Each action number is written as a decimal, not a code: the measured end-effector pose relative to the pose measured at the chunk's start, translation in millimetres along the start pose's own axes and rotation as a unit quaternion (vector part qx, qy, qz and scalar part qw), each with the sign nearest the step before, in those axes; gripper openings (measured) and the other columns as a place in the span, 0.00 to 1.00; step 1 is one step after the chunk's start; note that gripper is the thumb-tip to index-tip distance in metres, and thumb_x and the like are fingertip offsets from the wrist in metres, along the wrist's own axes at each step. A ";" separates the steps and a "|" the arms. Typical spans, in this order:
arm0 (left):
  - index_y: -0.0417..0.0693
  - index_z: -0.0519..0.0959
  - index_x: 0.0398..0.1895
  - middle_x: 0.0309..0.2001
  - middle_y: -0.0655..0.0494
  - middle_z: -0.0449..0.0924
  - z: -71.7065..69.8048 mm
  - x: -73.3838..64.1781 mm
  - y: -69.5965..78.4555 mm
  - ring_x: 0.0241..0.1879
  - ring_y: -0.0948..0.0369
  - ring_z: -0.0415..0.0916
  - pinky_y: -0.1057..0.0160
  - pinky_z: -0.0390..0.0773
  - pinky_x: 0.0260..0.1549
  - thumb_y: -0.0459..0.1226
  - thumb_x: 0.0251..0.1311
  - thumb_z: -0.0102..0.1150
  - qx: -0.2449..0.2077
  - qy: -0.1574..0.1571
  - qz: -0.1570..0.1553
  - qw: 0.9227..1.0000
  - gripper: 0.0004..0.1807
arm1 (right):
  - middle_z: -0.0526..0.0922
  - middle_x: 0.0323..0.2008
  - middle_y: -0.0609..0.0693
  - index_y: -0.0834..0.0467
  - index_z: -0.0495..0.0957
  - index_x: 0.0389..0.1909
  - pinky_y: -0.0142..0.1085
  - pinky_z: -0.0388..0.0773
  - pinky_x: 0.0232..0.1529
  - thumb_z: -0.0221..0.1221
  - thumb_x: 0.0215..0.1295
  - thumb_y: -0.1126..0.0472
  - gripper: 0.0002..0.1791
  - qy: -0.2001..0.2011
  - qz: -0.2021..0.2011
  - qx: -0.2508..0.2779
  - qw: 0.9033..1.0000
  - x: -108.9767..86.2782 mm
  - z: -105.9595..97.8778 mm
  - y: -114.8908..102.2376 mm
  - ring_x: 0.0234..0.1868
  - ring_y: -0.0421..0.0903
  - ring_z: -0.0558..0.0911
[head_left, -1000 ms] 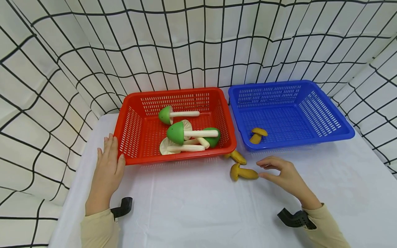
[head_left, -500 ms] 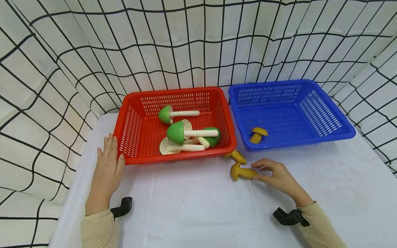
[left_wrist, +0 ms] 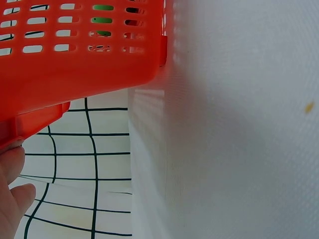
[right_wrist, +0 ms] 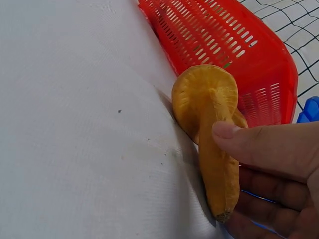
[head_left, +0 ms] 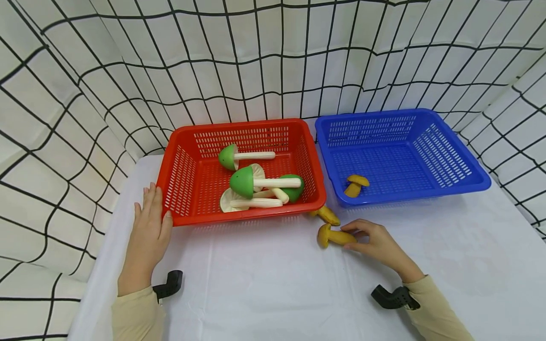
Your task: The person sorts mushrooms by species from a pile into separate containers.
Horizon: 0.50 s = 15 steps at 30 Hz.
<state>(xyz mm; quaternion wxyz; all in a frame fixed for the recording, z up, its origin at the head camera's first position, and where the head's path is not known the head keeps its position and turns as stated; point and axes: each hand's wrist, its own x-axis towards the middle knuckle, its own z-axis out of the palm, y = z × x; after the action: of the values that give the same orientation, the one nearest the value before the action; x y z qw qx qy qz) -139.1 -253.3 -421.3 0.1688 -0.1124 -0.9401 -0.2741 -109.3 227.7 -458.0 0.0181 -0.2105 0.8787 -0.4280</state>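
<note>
My right hand (head_left: 375,244) pinches the stem of a yellow toy mushroom (head_left: 334,236) on the table. In the right wrist view the thumb lies across the stem of this mushroom (right_wrist: 212,109), with the other fingers behind it. A second yellow mushroom (head_left: 327,216) lies just beyond, partly hidden under the red basket's front rim. With its fingers extended, my left hand (head_left: 147,234) rests against the left side of the red basket (head_left: 243,218). Inside that basket lie several green-capped mushrooms (head_left: 241,183) with white stems.
To the right of the red basket stands a blue basket (head_left: 409,195), holding one small yellow mushroom (head_left: 353,186) in its near left corner. White cloth covers the table (head_left: 256,284). A black net (head_left: 281,61) over white sheeting closes off the back and sides.
My right hand has moved left onto the stem of the nearer yellow mushroom, and its thumb and fingers have closed on it. The left hand stays at the red basket.
</note>
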 end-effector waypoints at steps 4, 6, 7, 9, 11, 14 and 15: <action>0.29 0.49 0.71 0.73 0.39 0.43 0.1 -0.1 0.2 0.73 0.47 0.36 0.45 0.36 0.67 0.33 0.67 0.39 -0.005 0.000 -0.001 1.000 0.31 | 0.82 0.42 0.53 0.64 0.80 0.44 0.38 0.80 0.40 0.70 0.50 0.64 0.19 0.001 -0.002 -0.003 1.000 1.1 1.8 1.8 0.41 0.49 0.81; 0.31 0.48 0.71 0.74 0.42 0.41 0.3 -0.6 0.6 0.73 0.48 0.36 0.47 0.37 0.68 0.33 0.67 0.39 -0.016 -0.003 -0.005 1.000 0.31 | 0.82 0.42 0.53 0.63 0.80 0.44 0.38 0.80 0.40 0.70 0.50 0.63 0.19 -0.001 0.001 -0.003 1.000 1.5 2.6 2.8 0.41 0.48 0.81; 0.32 0.48 0.72 0.74 0.43 0.41 0.4 -0.9 0.8 0.73 0.49 0.36 0.48 0.38 0.68 0.33 0.67 0.39 -0.021 -0.004 -0.008 1.000 0.31 | 0.82 0.42 0.53 0.63 0.81 0.44 0.38 0.80 0.41 0.70 0.50 0.63 0.19 -0.002 0.003 -0.002 1.000 1.6 2.9 3.2 0.42 0.48 0.81; 0.34 0.47 0.72 0.75 0.46 0.39 0.6 -1.7 1.0 0.73 0.49 0.35 0.50 0.39 0.68 0.33 0.67 0.40 -0.031 -0.006 -0.014 0.999 0.32 | 0.82 0.42 0.53 0.63 0.81 0.44 0.38 0.80 0.41 0.70 0.50 0.63 0.19 -0.003 0.005 -0.003 1.000 2.1 3.4 3.5 0.41 0.48 0.81; 0.35 0.47 0.73 0.75 0.47 0.39 0.5 -2.0 1.0 0.73 0.49 0.35 0.49 0.40 0.68 0.33 0.68 0.39 -0.038 -0.008 -0.019 0.999 0.32 | 0.82 0.42 0.53 0.63 0.81 0.44 0.38 0.79 0.41 0.70 0.51 0.63 0.18 -0.005 0.007 -0.002 1.000 2.8 3.5 3.2 0.42 0.48 0.81; 0.35 0.47 0.73 0.75 0.48 0.39 0.6 -1.3 1.1 0.73 0.49 0.35 0.48 0.41 0.67 0.33 0.68 0.40 -0.041 -0.006 -0.021 0.999 0.32 | 0.82 0.42 0.53 0.63 0.81 0.44 0.37 0.79 0.42 0.69 0.51 0.63 0.18 -0.008 0.009 -0.001 1.000 3.5 3.2 2.1 0.42 0.48 0.81; 0.35 0.47 0.73 0.75 0.48 0.39 0.8 -0.7 1.4 0.73 0.49 0.35 0.47 0.41 0.67 0.33 0.68 0.40 -0.044 -0.007 -0.022 0.999 0.32 | 0.82 0.42 0.53 0.63 0.81 0.44 0.37 0.79 0.42 0.69 0.51 0.63 0.18 -0.008 0.008 -0.001 1.000 3.6 3.1 1.8 0.42 0.49 0.81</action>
<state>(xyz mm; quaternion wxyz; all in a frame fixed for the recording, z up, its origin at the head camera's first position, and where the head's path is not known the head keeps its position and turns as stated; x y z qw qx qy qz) -138.2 -251.8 -421.6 0.1505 -0.1010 -0.9305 -0.3182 -112.6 225.0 -460.8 0.0289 -0.2068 0.8807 -0.4253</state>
